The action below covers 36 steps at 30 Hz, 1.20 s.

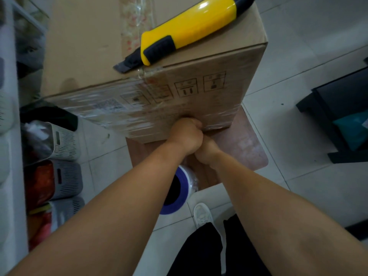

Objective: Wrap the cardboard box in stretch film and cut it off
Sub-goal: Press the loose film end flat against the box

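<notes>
My left hand point(186, 134) is curled into a fist against the lower part of the cardboard box's point(95, 36) near side, and my right hand point(207, 151) is closed just beneath it, touching it; what either fist grips I cannot tell. The stretch film point(119, 114) already covers that side of the box in shiny, wrinkled layers. The film roll point(177, 189) with its blue core sits below my wrists, near my white shoe point(202, 213). The box stands on a reddish stool point(247, 148). On top of the box lies a yellow utility knife point(191, 26), well beyond my hands.
</notes>
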Available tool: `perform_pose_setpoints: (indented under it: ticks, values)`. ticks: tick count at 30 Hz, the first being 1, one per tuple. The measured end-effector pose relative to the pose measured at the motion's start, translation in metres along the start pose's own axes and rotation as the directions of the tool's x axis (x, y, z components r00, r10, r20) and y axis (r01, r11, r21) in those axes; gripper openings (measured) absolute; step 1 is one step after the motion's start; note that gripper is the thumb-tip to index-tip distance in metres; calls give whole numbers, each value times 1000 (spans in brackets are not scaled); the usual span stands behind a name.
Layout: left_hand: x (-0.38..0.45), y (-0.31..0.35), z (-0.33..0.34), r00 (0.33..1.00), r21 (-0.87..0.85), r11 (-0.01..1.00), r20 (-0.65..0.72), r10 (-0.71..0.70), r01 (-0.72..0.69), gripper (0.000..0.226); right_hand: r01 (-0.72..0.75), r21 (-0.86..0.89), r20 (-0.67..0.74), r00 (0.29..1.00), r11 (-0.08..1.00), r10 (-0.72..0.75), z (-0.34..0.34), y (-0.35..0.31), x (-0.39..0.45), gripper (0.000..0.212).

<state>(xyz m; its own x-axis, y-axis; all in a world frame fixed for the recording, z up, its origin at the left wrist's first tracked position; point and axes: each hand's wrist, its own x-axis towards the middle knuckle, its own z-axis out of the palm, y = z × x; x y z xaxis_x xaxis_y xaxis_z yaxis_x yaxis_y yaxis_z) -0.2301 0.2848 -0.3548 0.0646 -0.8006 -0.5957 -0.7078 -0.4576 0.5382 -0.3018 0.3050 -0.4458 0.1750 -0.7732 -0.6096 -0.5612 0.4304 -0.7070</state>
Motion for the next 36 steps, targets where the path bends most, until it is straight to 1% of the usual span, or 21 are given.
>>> perform_pose_setpoints:
  ticks: [2,4,5,7,9,10,12,15,16,17,18,20,22,23,26,27,29,30,32,34,36]
  values:
    - [-3,-3,-5,1000,96,995,-17,-26,28,29,-22,-24,-31,999,999,22,-3,8,-2,32]
    - [-9,-9,-12,999,133,990,-3,-51,51,29,-35,14,-114,993,999,37,-9,14,-8,33]
    - [-11,-11,-14,999,141,989,11,-51,49,30,-18,15,-167,986,1000,20,-12,15,-12,35]
    - [-19,-10,-20,998,165,986,46,-45,37,30,42,-61,-234,971,997,-55,-22,9,-23,39]
    - [-23,-3,-26,996,191,981,75,-41,27,29,94,-140,-276,952,986,-130,-32,0,-26,43]
    - [-25,0,-30,996,208,978,86,-32,14,29,95,-182,-289,946,979,-146,-37,-8,-29,43]
    - [-30,5,-39,994,239,971,108,-8,-18,31,105,-275,-298,936,956,-188,-41,-25,-36,43]
    - [-38,0,-49,996,262,964,91,18,-41,30,233,-410,-240,905,882,-351,-36,-48,-51,42]
    - [-41,-3,-51,996,256,966,92,17,-40,30,280,-426,-210,894,860,-395,-32,-51,-54,42]
    - [-45,-6,-53,996,239,970,89,13,-34,29,299,-427,-183,896,853,-405,-28,-48,-55,41]
    - [-47,-10,-55,997,219,975,81,3,-21,29,273,-426,-161,915,862,-370,-27,-42,-55,41]
    - [-50,-15,-59,998,180,984,57,-21,11,29,137,-444,-124,969,886,-212,-26,-25,-47,42]
    - [-51,-21,-62,998,136,990,48,-27,20,30,31,-490,-92,992,871,-87,-29,-14,-37,49]
    - [-51,-24,-63,999,111,994,34,-28,24,31,15,-515,-81,995,857,-65,-29,-13,-32,52]
    - [-48,-29,-65,999,25,999,-30,-42,42,31,34,-589,-83,991,807,-102,-28,-20,-20,52]
    - [-47,-30,-65,998,11,999,-42,-41,42,30,70,-613,-55,990,787,-130,-26,-21,-18,56]
    - [-45,-31,-63,998,-22,999,-50,-38,37,27,182,-661,56,979,728,-194,-20,-17,-22,64]
    - [-46,-31,-62,998,-31,999,-54,-38,37,27,218,-672,94,973,708,-211,-18,-13,-23,63]
    - [-48,-31,-61,998,-34,999,-45,-43,41,27,174,-698,95,984,695,-151,-22,-6,-22,54]
    - [-49,-31,-62,998,-47,998,-39,-50,48,29,114,-709,56,993,695,-105,-27,-6,-18,56]
    - [-50,-30,-63,997,-59,997,-55,-51,48,30,131,-726,28,986,675,-162,-30,-11,-13,59]
